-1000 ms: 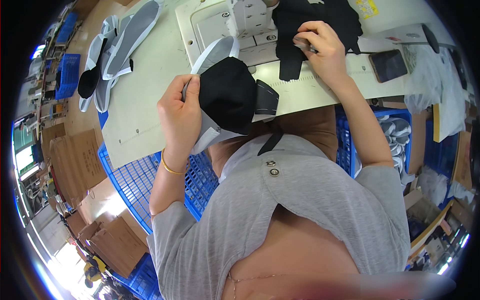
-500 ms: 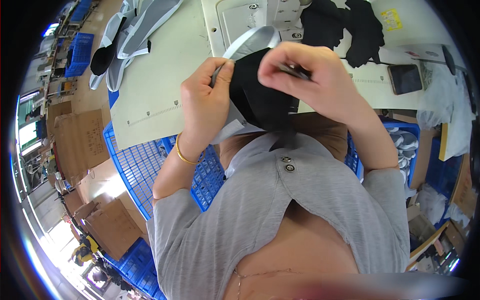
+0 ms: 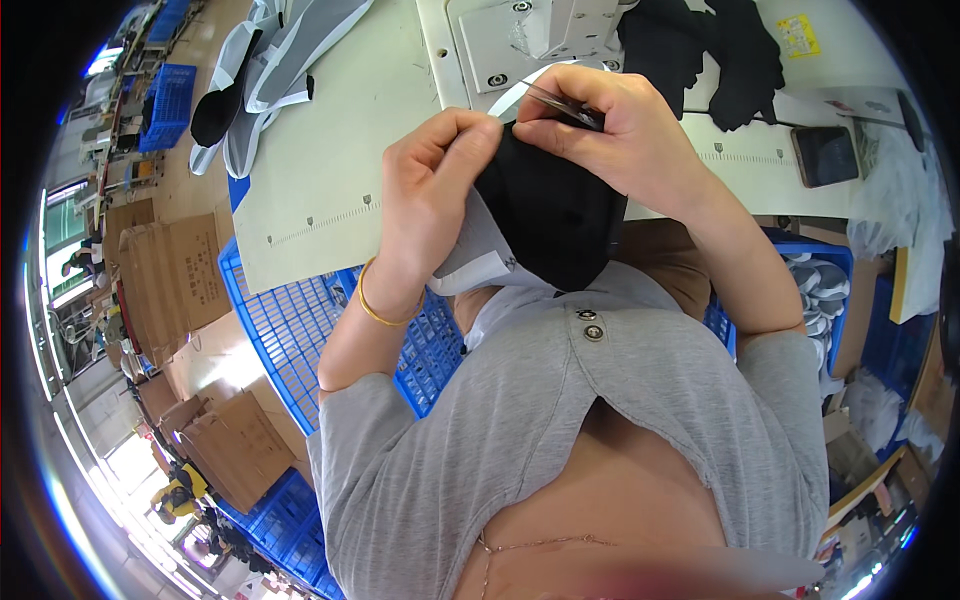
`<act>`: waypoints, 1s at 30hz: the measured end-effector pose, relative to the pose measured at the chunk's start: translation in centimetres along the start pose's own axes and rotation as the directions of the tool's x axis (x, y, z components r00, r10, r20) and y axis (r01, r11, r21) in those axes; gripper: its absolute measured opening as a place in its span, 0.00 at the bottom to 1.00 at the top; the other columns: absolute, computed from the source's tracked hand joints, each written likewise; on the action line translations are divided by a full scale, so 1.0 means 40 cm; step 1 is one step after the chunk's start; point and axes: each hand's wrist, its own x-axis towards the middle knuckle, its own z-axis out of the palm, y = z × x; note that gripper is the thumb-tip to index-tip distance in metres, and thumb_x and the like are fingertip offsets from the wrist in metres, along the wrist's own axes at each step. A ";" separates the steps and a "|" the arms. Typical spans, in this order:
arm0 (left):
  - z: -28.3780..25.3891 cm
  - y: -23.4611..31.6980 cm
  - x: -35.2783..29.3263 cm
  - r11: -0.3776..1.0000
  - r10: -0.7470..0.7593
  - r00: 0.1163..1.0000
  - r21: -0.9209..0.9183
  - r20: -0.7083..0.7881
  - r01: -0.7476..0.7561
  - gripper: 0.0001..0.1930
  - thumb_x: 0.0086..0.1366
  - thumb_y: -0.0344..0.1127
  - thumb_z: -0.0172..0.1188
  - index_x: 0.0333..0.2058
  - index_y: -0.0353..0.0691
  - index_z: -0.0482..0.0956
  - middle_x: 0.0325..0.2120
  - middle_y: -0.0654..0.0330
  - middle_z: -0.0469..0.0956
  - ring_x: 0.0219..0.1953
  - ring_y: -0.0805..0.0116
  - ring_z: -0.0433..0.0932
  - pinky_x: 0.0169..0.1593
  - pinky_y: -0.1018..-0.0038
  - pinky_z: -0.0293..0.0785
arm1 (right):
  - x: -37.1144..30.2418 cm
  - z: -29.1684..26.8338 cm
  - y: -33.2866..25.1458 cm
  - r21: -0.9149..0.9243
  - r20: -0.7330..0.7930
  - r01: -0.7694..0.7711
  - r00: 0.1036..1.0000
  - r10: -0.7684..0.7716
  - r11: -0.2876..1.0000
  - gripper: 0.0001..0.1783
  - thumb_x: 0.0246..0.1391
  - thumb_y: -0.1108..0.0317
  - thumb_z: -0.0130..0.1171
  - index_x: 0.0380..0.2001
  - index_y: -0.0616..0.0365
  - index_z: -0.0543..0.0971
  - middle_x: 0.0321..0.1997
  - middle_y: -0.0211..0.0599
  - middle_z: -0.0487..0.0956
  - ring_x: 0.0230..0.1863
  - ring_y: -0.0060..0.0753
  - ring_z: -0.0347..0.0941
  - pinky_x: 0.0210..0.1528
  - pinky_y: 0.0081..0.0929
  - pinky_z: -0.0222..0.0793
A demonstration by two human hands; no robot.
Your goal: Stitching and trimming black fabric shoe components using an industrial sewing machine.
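My left hand [image 3: 435, 185] pinches the top edge of a black fabric panel [image 3: 560, 210] joined to a grey and white piece [image 3: 480, 240] that resembles a shoe upper. The work hangs over my lap at the table's front edge. Close beside it, my right hand [image 3: 630, 140] pinches the same top edge between thumb and forefinger. Held in that hand is a slim pointed metal tool [image 3: 565, 105], tweezers or thread snips; its tips point up and left. A white band [image 3: 515, 100] of the piece loops behind the fingers.
A sewing machine [image 3: 530, 45] stands beyond my hands on the pale table [image 3: 320, 190]. Grey and black pieces [image 3: 240, 100] lie left, black cut pieces [image 3: 745, 65] and a phone [image 3: 825, 157] right. Blue baskets [image 3: 285, 330] flank my lap; the right one [image 3: 850, 270] holds grey pieces.
My right hand has come in to the edge beside my left fingers, and the tool's tips now show. The black panel has spread flatter and hangs lower. The view has shifted slightly.
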 end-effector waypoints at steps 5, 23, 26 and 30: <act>0.006 0.002 -0.004 0.983 0.072 0.997 0.169 0.004 -0.071 0.07 0.63 0.30 0.64 0.36 0.31 0.81 0.26 0.68 0.78 0.31 0.83 0.73 0.36 0.84 0.70 | -0.009 0.002 0.015 0.068 -0.069 0.063 0.996 -0.059 0.996 0.09 0.53 0.68 0.65 0.33 0.62 0.80 0.27 0.34 0.80 0.28 0.27 0.75 0.33 0.24 0.70; 0.015 0.001 -0.033 0.956 0.175 0.977 0.259 -0.124 -0.139 0.07 0.63 0.29 0.65 0.37 0.31 0.82 0.26 0.68 0.78 0.30 0.83 0.71 0.36 0.85 0.67 | -0.067 0.012 0.035 0.333 -0.265 -0.116 0.941 0.211 0.936 0.08 0.55 0.69 0.64 0.26 0.62 0.78 0.20 0.23 0.73 0.24 0.11 0.65 0.26 0.17 0.60; 0.015 0.001 -0.038 0.961 0.167 0.977 0.243 -0.135 -0.131 0.07 0.64 0.29 0.65 0.37 0.31 0.82 0.26 0.68 0.78 0.30 0.83 0.71 0.36 0.85 0.67 | -0.068 0.017 0.033 0.309 -0.290 -0.122 0.933 0.216 0.943 0.09 0.54 0.69 0.63 0.25 0.62 0.77 0.20 0.23 0.73 0.23 0.11 0.64 0.25 0.18 0.59; 0.016 -0.001 -0.036 0.961 0.173 0.977 0.238 -0.122 -0.140 0.07 0.64 0.29 0.65 0.38 0.31 0.82 0.26 0.68 0.78 0.30 0.83 0.71 0.35 0.85 0.67 | -0.067 0.021 0.026 0.280 -0.323 -0.146 0.916 0.236 0.949 0.10 0.54 0.69 0.64 0.24 0.61 0.76 0.20 0.24 0.72 0.23 0.12 0.63 0.25 0.18 0.59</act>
